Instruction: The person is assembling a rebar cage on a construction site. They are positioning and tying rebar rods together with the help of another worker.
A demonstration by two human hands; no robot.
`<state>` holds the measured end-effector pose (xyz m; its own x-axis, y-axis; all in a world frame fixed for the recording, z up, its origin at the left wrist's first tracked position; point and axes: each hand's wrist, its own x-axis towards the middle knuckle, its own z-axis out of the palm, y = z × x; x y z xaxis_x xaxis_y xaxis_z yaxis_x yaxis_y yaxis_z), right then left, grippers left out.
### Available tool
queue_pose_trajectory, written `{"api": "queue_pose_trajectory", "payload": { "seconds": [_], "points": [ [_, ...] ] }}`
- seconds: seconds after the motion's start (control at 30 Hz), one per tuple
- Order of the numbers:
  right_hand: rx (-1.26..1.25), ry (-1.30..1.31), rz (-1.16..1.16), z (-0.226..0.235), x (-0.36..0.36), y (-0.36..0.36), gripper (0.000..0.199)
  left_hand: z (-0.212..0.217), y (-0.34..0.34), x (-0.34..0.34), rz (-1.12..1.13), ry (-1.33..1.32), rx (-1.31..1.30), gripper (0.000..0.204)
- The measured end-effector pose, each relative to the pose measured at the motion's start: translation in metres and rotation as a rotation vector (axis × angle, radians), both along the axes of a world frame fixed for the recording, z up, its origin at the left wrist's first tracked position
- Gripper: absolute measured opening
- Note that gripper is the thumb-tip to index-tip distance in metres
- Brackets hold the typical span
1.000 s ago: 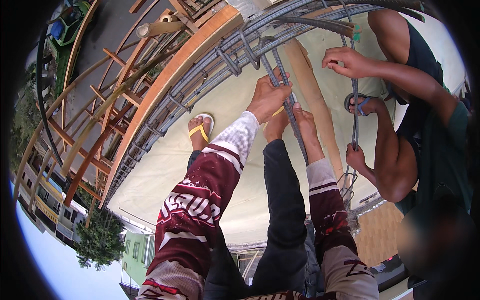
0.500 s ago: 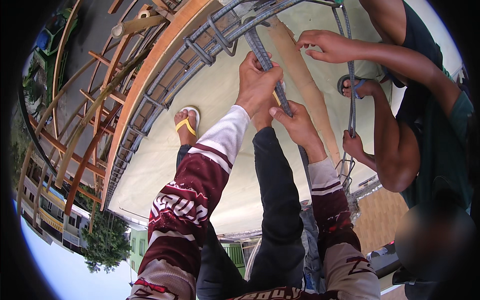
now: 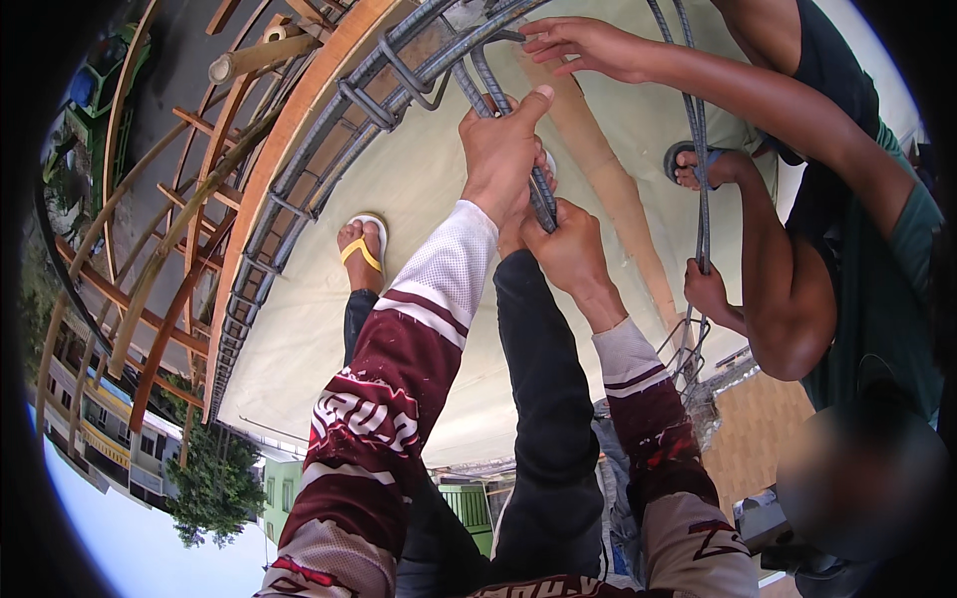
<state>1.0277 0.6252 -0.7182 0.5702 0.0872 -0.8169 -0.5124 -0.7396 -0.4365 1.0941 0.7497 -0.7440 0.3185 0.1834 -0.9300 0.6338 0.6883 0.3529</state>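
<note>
Two ribbed steel rebars [image 3: 483, 85] run side by side from the rebar cage down into my hands. My left hand [image 3: 501, 154] is wrapped round them just below the cage, thumb pointing up along them. Lower down, my right hand [image 3: 570, 247] grips the same rebars, a short dark length showing between the two hands. The rebars' upper ends lie against the cage [image 3: 384, 110] of long bars and square stirrups. A co-worker's hand [image 3: 588, 48] reaches in with fingers apart, close to the rebars' bent upper end.
The co-worker's other hand [image 3: 706, 289] holds a pair of long rebars [image 3: 702, 189] on the right. An orange-brown wooden board [image 3: 261, 189] edges the cage, with bamboo and timber scaffolding [image 3: 189, 214] beyond. A plank [image 3: 608, 169] lies on the pale deck [image 3: 309, 329].
My hands have shifted slightly left with the rebars, the right hand more, and the rebars have turned so that two show. The co-worker's reaching hand has moved left and up.
</note>
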Motion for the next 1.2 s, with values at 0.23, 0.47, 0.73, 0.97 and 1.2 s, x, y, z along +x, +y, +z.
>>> {"api": "queue_pose_trajectory", "payload": {
  "seconds": [0.23,0.47,0.73,0.97,1.2],
  "points": [
    [0.385,0.410,-0.210,-0.015,0.003,-0.027,0.034,-0.007,-0.002,-0.007,-0.031,0.017,0.110,0.034],
    [0.905,0.831,-0.508,-0.026,0.008,-0.036,0.030,0.007,-0.006,-0.001,-0.017,-0.001,0.206,0.041],
    [0.727,0.797,-0.372,-0.022,0.018,-0.038,0.020,0.004,-0.003,0.002,-0.002,-0.012,0.073,0.042],
    [0.662,0.663,-0.345,-0.021,0.015,-0.036,0.018,0.010,-0.006,-0.001,0.106,0.042,0.043,0.043],
    [0.573,0.586,-0.298,-0.018,0.017,-0.031,0.021,0.008,-0.017,0.009,0.043,0.056,0.156,0.038]
  ]
}}
